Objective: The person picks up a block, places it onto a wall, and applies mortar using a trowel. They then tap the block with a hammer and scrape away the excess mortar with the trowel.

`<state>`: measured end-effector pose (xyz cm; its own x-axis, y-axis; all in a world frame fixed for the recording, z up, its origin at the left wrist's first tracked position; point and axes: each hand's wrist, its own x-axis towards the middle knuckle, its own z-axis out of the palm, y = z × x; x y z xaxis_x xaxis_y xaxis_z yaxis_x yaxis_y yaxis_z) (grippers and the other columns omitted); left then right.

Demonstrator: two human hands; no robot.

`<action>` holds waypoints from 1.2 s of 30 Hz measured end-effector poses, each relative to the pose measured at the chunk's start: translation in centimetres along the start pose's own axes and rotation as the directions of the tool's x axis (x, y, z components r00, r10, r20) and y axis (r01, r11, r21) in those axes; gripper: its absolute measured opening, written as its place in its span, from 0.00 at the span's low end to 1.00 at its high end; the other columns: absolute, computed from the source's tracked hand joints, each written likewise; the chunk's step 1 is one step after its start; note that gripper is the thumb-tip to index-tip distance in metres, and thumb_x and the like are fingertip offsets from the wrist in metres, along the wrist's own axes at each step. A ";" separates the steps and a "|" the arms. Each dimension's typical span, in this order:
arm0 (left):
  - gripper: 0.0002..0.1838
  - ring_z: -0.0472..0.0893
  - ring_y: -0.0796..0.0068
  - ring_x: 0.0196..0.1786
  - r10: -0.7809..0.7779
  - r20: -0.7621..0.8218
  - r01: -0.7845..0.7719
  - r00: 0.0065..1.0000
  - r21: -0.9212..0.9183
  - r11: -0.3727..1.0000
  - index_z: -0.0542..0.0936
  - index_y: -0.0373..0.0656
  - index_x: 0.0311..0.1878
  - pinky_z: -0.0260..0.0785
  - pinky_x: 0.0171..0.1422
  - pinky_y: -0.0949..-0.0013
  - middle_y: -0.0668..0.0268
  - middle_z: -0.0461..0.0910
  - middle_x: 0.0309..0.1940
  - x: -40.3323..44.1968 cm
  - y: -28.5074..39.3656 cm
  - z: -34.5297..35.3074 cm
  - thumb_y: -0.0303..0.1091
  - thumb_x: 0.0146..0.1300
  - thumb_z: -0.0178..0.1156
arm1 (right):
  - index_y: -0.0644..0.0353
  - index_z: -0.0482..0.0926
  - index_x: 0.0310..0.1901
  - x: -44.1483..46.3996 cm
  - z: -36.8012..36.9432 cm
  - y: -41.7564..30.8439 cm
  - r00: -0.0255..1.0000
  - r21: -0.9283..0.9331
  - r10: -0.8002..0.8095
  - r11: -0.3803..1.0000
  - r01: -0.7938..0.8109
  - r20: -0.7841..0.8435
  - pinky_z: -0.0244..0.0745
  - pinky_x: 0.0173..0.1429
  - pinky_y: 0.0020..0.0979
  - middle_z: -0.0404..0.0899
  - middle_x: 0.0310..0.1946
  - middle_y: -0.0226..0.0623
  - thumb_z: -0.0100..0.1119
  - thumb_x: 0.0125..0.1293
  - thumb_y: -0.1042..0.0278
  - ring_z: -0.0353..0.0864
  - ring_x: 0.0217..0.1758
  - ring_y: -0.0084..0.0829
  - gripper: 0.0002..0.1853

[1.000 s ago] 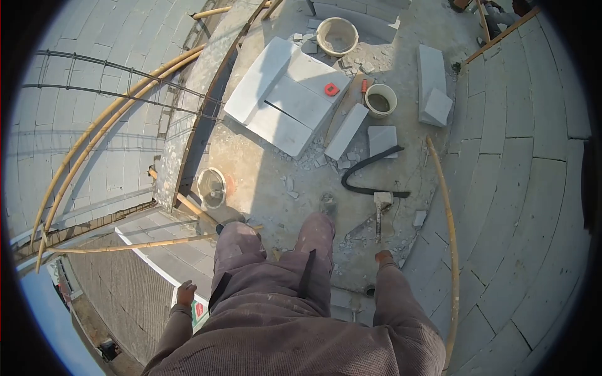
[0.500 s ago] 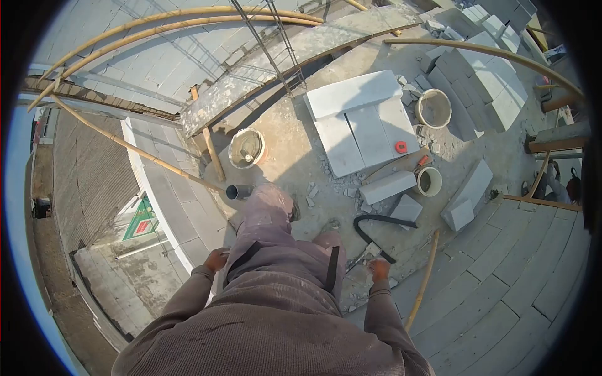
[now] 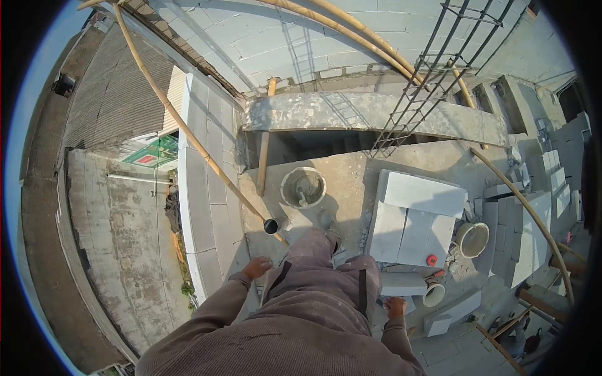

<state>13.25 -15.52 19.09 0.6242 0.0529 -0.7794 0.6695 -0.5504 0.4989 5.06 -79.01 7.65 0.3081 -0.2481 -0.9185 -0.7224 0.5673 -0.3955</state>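
Observation:
My left hand (image 3: 257, 267) hangs beside my left thigh, fingers loosely apart and holding nothing visible. A low wall of pale blocks (image 3: 210, 169) runs along that side. On the right, my right hand (image 3: 395, 306) is closed at my hip; a small dark piece shows at its fingers, too little to name. Close to it lies a loose pale block (image 3: 403, 284). Ahead of my feet stands a bucket (image 3: 286, 186) with wet grey mix and a tool in it. A short dark pipe (image 3: 271, 226) stands near my left foot.
A stack of pale blocks (image 3: 384, 235) carries a red tape measure (image 3: 431, 260). Two more buckets (image 3: 472, 240) stand on the right. Ahead are a floor opening (image 3: 313, 143), a rebar cage (image 3: 426, 75) and a slanting bamboo pole (image 3: 188, 131). Beyond the low wall is a drop.
My view has swung left, so the bucket, block stack and rebar cage sit differently. My left hand has loosened from a more closed shape. My right hand has drawn nearer my hip.

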 end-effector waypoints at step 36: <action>0.15 0.86 0.65 0.47 -0.705 -0.431 -0.108 0.563 -0.884 0.454 0.80 0.46 0.55 0.72 0.42 0.60 0.65 0.84 0.45 7.8 13.1 19.0 0.38 0.68 0.58 | 0.61 0.80 0.41 7.7 85.1 -39.1 0.885 -0.841 0.086 0.365 0.399 0.458 0.83 0.32 0.35 0.85 0.35 0.40 0.55 0.72 0.72 0.88 0.33 0.35 0.05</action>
<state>19.27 -38.17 12.33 0.0526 0.7768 -0.6275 0.5929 0.4814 0.6455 88.37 -36.23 15.63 0.4936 0.1891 -0.8489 -0.6614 -0.5522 -0.5076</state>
